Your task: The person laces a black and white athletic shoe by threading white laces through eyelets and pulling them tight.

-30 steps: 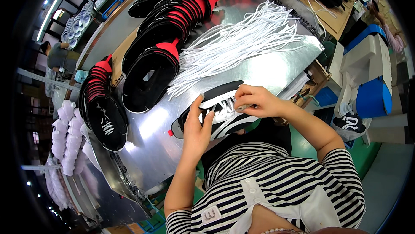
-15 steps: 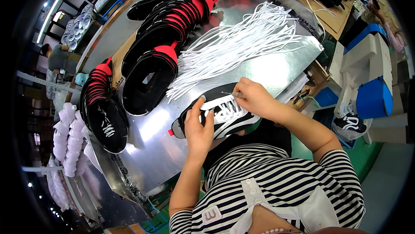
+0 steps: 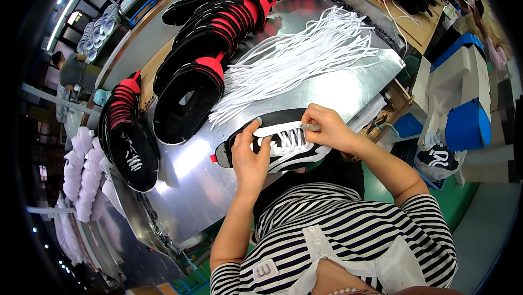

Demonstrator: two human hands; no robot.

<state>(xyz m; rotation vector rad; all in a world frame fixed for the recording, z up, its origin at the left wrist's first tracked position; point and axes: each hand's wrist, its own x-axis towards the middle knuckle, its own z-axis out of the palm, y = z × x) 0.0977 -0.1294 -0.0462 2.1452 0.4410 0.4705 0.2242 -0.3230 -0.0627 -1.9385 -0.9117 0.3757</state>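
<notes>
A black shoe upper [image 3: 283, 116] with white stripes and a red heel tab lies at the near edge of the metal table. White lace crosses its eyelet rows. My left hand [image 3: 250, 156] is closed on the upper at its collar, with thumb and forefinger pressing beside the tongue. In a pinch, my right hand [image 3: 329, 129] holds a small awl-like lacing tool [image 3: 311, 127] by its greyish handle, over the eyelets near the toe end. The tool's tip is hidden at the upper. Beyond my hands lies a spread bundle of white shoelaces [image 3: 294, 50].
Nested black-and-red shoe uppers [image 3: 188, 99] stand in curved rows at the left and back of the metal table [image 3: 185, 197]. A blue-and-white machine [image 3: 468, 123] stands at the right. White stacked pieces [image 3: 81, 175] hang beyond the left edge. Other people are in the background.
My right hand has shifted slightly right and down with the lacing tool, whose thin metal shaft showed earlier. The left hand stays on the upper.
</notes>
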